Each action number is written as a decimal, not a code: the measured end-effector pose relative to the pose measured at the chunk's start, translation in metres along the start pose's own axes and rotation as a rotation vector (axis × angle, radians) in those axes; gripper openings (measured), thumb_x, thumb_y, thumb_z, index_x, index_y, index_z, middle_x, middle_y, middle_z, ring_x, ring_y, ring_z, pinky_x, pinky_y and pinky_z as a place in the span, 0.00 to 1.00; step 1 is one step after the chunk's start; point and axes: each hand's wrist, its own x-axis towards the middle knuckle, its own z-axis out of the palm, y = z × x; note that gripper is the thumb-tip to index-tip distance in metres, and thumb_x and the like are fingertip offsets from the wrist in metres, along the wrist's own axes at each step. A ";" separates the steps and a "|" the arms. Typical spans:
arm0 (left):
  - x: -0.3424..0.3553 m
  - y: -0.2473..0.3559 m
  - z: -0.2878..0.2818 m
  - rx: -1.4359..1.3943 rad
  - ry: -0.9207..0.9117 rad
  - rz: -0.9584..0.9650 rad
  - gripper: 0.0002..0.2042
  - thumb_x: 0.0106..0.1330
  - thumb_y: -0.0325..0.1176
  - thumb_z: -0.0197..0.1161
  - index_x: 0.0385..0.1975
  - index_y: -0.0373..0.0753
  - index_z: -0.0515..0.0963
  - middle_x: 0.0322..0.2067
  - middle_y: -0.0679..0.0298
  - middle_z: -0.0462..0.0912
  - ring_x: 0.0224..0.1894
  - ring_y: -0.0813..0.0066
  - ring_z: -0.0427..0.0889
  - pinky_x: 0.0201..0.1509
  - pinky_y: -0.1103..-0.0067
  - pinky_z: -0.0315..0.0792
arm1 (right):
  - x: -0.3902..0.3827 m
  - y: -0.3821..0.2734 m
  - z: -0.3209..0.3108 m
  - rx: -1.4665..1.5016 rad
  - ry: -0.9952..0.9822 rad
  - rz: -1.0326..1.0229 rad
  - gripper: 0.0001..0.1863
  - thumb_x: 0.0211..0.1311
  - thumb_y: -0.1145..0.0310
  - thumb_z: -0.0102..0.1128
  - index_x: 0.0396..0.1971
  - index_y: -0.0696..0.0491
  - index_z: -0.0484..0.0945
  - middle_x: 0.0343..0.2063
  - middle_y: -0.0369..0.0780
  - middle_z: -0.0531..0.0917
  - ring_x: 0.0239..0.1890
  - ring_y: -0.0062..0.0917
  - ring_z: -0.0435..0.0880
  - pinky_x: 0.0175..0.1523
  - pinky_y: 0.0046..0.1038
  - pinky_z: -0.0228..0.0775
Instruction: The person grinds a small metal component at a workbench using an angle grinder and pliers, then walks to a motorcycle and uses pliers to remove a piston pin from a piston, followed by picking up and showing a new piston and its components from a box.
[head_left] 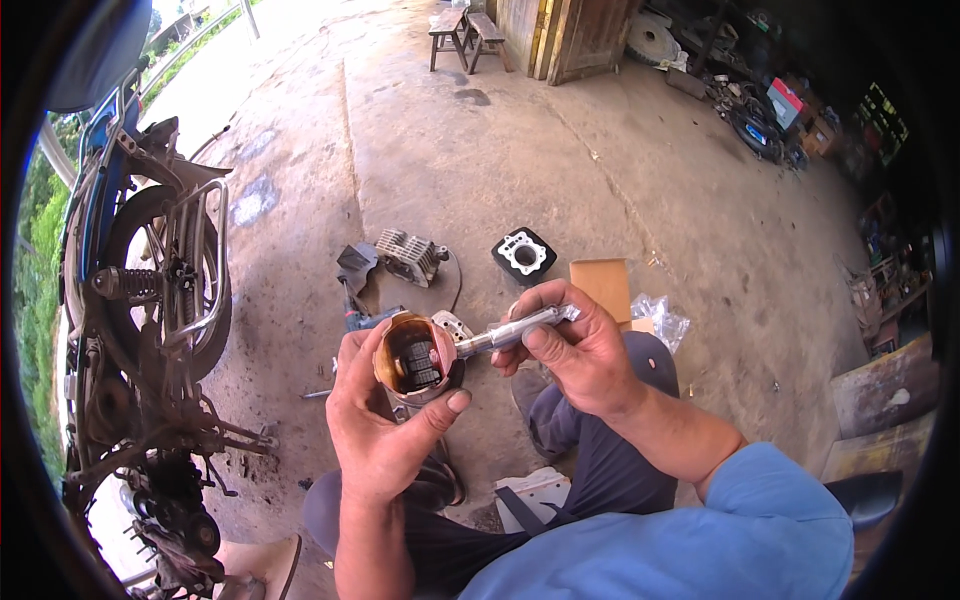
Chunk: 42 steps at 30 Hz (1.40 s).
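Note:
My left hand [375, 445] is closed around a piston [422, 366], its hollow, brown-stained inside turned up towards me. From the right, my right hand [590, 360] pinches a slim metal pin [508, 332] partly wrapped in clear plastic. The pin's bare end reaches the side of the piston; whether it has entered the pin hole I cannot tell. Beyond my hands on the floor lie a finned cylinder head [408, 256] and a black cylinder block [540, 258] with a round bore.
A partly stripped motorcycle [150, 270] stands along the left. An open cardboard box [600, 284] and a crumpled clear plastic bag [664, 322] lie beyond my right knee. Small wooden stools [450, 24] stand far off, with piled parts [755, 130] at the far right.

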 end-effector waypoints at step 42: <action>-0.006 0.003 0.008 0.196 0.022 0.152 0.41 0.48 0.41 0.85 0.60 0.26 0.75 0.49 0.59 0.75 0.53 0.68 0.76 0.61 0.75 0.70 | 0.002 0.001 -0.010 0.053 -0.056 -0.002 0.15 0.75 0.69 0.59 0.56 0.56 0.70 0.45 0.44 0.85 0.46 0.30 0.88 0.54 0.34 0.82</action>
